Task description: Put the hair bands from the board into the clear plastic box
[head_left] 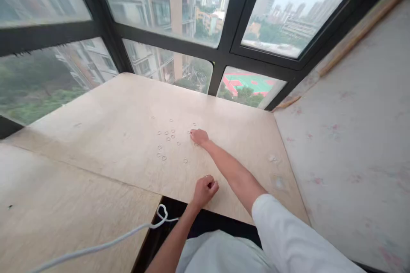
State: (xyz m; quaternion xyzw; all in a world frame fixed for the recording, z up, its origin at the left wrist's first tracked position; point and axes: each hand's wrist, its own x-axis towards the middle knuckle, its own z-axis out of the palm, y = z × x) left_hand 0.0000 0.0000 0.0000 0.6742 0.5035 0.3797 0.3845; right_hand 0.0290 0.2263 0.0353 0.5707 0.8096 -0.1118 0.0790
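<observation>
Several small thin rings [173,131] lie scattered over the pale wooden tabletop [121,111]. My right hand [199,136] reaches out over the board, with its fingers pinched together at a ring [188,132] on the left side of the fingertips. Another ring [194,124] lies just beyond this hand, and one more [196,144] is partly beside its wrist. Close to the front edge, my left hand [205,190] is closed with its fingers curled in. Whatever those fingers hold, if anything, is too small to make out.
A white cable [105,245] crosses the lower left part of the board and loops at the dark gap [171,207] by my body. Dark window frames [166,45] border the far side. A patterned wall [346,145] stands on the right.
</observation>
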